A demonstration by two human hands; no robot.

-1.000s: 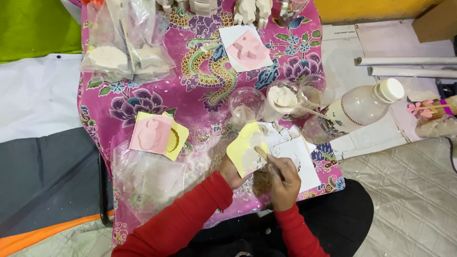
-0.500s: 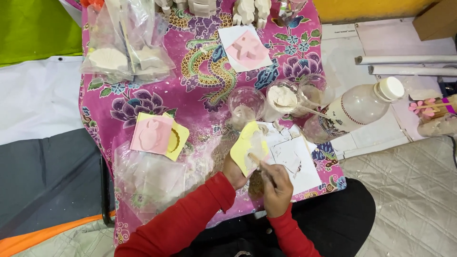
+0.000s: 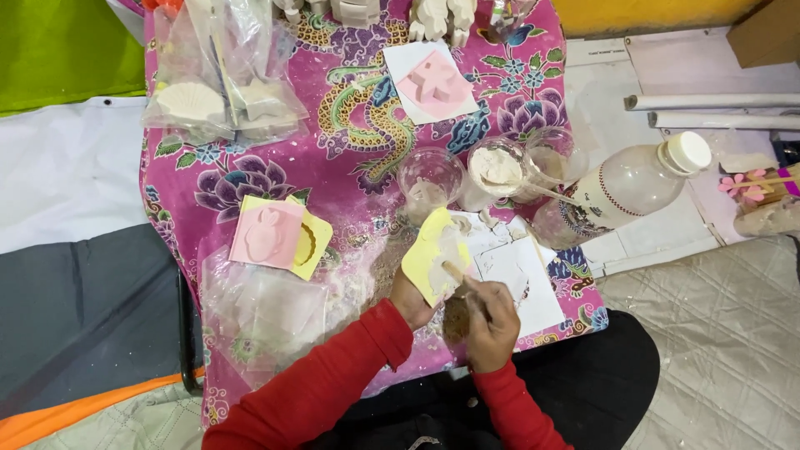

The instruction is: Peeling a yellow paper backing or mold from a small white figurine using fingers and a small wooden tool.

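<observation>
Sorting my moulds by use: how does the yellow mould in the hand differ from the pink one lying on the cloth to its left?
The yellow mould is held tilted in the left hand, while the pink mould lies flat on the floral cloth, untouched. The yellow mould is being worked with a wooden stick in the right hand; the pink mould rests on a second yellow piece. Both are soft-looking square moulds with a shape recessed in them.

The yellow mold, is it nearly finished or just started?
Done: white cast shapes sit bagged at the table's far end. In hand: the left hand holds the yellow mold while the right hand works a wooden stick in it. Left: a pink mold and another pink mold lie untouched.
</observation>
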